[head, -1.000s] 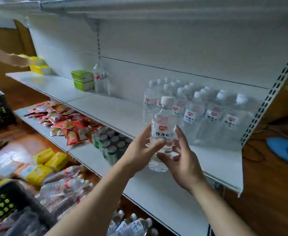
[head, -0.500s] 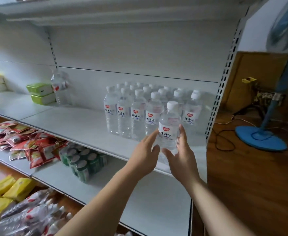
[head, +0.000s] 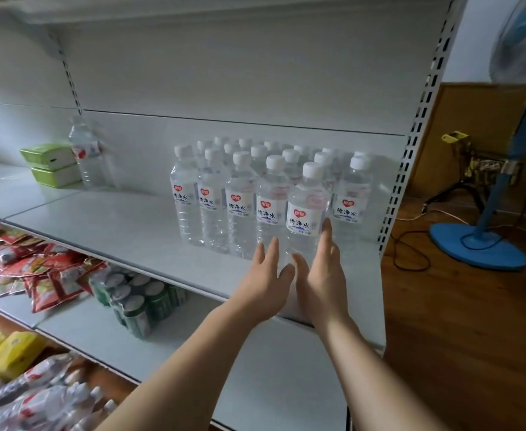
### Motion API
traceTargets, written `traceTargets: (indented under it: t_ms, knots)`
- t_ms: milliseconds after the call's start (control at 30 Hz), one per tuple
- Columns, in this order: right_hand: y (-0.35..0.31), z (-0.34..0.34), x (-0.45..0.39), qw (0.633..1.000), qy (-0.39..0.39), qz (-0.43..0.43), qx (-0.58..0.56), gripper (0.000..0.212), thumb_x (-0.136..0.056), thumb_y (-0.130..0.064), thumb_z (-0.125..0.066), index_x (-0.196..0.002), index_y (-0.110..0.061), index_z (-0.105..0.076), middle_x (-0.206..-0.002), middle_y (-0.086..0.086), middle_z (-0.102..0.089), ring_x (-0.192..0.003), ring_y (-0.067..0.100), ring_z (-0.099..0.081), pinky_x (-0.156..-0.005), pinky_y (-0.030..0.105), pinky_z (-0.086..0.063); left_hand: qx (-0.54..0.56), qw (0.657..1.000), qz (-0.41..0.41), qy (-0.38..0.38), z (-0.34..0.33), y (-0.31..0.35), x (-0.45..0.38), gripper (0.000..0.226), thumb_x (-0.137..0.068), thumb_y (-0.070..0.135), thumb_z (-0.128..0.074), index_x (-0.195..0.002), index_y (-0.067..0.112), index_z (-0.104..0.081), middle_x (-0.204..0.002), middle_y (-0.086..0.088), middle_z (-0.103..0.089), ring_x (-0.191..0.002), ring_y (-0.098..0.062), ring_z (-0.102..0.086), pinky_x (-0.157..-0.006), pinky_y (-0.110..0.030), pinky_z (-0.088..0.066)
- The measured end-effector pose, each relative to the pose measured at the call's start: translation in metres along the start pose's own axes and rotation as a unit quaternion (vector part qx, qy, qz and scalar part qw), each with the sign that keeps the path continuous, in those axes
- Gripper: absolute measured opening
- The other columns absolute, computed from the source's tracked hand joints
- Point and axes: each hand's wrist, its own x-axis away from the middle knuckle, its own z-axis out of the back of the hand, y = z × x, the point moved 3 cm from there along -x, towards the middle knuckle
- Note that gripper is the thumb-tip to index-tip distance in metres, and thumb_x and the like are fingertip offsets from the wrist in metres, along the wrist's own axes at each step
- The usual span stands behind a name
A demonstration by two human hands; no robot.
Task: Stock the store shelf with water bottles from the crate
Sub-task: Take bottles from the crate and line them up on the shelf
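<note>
- two bare hands reach over the front edge of the white middle shelf (head: 131, 231), one on each side of the nearest water bottle (head: 306, 209)
- left hand (head: 263, 275) has its fingers straight and spread, fingertips beside the bottle's lower left; whether they touch the plastic cannot be told
- right hand (head: 321, 269) has straight fingers lying up along the bottle's right side, index tip reaching the label's edge, thumb pointing in toward the bottle's base; neither hand curls round it
- that bottle stands upright on the shelf, white cap on, label with a red heart facing out, at the front of the block of matching bottles (head: 255, 188), just beside its neighbours
- the block fills the shelf's right end, up against the slotted upright (head: 411, 144)
- one lone bottle (head: 86, 154) stands far to the left by the back wall, next to two stacked green boxes (head: 51, 164)
- on the lower shelf (head: 78, 331) lie red snack packets (head: 31, 269) and a pack of green cans (head: 137, 293)
- yellow packs (head: 3, 353) and wrapped bottles (head: 37, 402) show at the bottom left
- a blue standing fan (head: 479, 244) is on the wooden floor at right
</note>
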Motion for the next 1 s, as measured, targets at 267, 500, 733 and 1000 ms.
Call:
traceTargets:
  t_ms: [267,500,733,1000]
  knots:
    - [0.008,-0.005,-0.007,0.998,-0.006,-0.031,0.053,0.076,-0.101,-0.038,-0.052,-0.159,-0.021,-0.007,-0.137,0.02,-0.047,-0.113,0.038,-0.056,-0.082,0.039,-0.045,0.009,1.0,0.013,0.013,-0.005,-0.007,-0.002,0.063,-0.106,0.034,-0.038,-0.16,0.033,-0.005,-0.168,-0.002,0.007,-0.153,-0.02,-0.017,-0.115,-0.028,-0.019]
    - [0.008,-0.001,-0.001,0.997,0.042,-0.052,0.045,0.072,-0.093,-0.037,-0.067,-0.15,-0.01,-0.033,-0.124,0.024,-0.049,-0.106,0.044,-0.057,-0.082,0.042,-0.047,0.057,0.997,0.02,0.04,-0.002,-0.01,0.01,0.061,-0.104,0.027,-0.042,-0.16,0.025,-0.016,-0.166,0.002,-0.017,-0.152,-0.012,-0.016,-0.119,-0.027,-0.017]
    - [-0.014,0.0,0.04,0.99,0.119,0.065,-0.046,0.051,-0.09,-0.019,-0.07,-0.134,-0.007,-0.046,-0.11,0.008,-0.053,-0.096,0.026,-0.058,-0.079,0.044,-0.055,0.129,0.976,0.008,0.178,0.022,-0.031,0.057,0.045,-0.097,0.022,-0.057,-0.141,0.025,-0.049,-0.137,0.01,-0.057,-0.121,-0.007,-0.056,-0.102,-0.028,-0.046]
    - [-0.1,-0.067,0.114,0.973,-0.096,0.15,-0.148,0.036,-0.098,-0.034,-0.059,-0.129,-0.015,-0.056,-0.112,-0.003,-0.055,-0.098,0.011,-0.059,-0.082,0.033,-0.055,0.112,0.947,0.043,0.298,0.085,-0.089,0.139,0.031,-0.094,0.027,-0.063,-0.125,0.027,-0.059,-0.115,0.012,-0.066,-0.105,-0.002,-0.063,-0.094,-0.031,-0.054]
